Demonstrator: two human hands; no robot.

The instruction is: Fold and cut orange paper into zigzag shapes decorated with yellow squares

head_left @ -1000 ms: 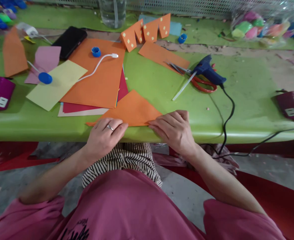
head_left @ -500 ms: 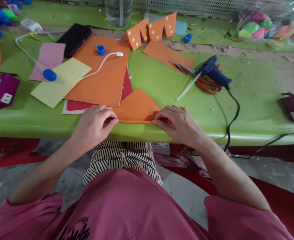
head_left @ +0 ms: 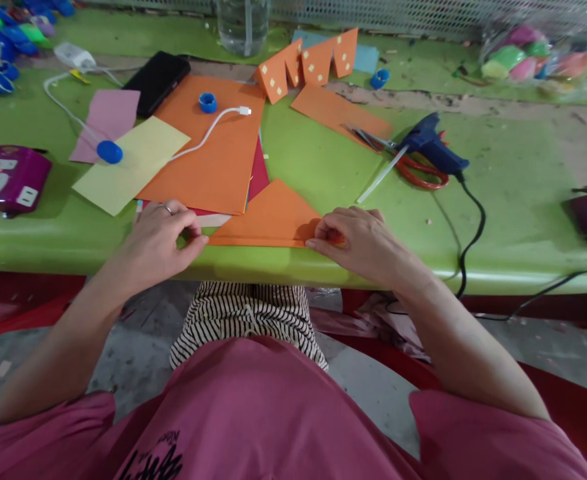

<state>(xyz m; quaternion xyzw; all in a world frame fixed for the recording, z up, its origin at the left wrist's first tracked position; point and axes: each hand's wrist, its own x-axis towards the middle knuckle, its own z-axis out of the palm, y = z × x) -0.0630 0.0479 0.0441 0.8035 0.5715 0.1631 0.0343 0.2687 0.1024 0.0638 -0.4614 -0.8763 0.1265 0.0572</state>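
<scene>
A folded orange paper [head_left: 268, 217], roughly triangular, lies at the front edge of the green table, with a narrow fold along its near side. My right hand [head_left: 356, 237] pinches its right corner between thumb and fingers. At the paper's left tip is my left hand [head_left: 166, 237], a ring on one finger, its thumb and fingertips pressed together at the corner. Behind my left hand lies a stack of paper with a large orange sheet [head_left: 213, 167] on top, crossed by a white cable [head_left: 208, 133].
Beyond are zigzag orange pieces with pale dots [head_left: 316, 63], scissors [head_left: 423, 175], a blue glue gun [head_left: 436, 147] with a black cord, a phone [head_left: 157, 81], a yellow sheet [head_left: 132, 163], and a purple box [head_left: 13, 180]. A water container [head_left: 243, 27] stands at the back.
My left hand has slid left along the paper's near edge to its left tip, uncovering more of the fold. My right hand stays at the right corner. The view has shifted slightly.
</scene>
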